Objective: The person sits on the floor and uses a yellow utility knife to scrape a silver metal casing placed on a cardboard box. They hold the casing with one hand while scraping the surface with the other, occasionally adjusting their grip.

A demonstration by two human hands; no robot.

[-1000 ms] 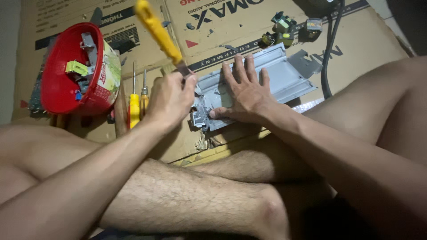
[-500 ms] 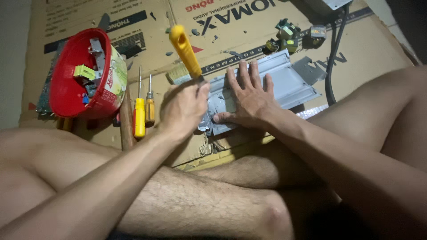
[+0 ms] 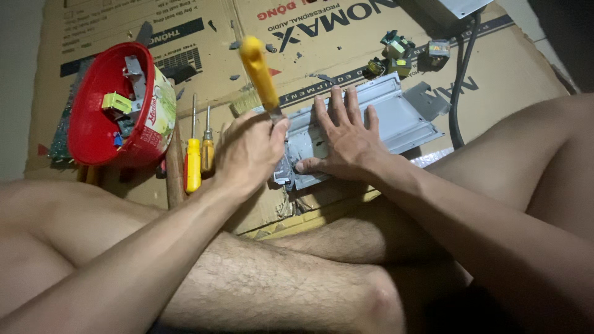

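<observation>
I noted the left hand (image 3: 247, 151), fingers clamped on a yellow-handled screwdriver (image 3: 260, 71) by its stiff, grippy handle. The right hand (image 3: 343, 139), fingers spread, pressed the metal panel (image 3: 402, 117), judged rigid and sharp-edged, on the cardboard (image 3: 346, 37).

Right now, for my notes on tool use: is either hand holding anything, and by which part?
The left hand holds a screwdriver low on its shaft; the right hand only presses on the panel.
</observation>
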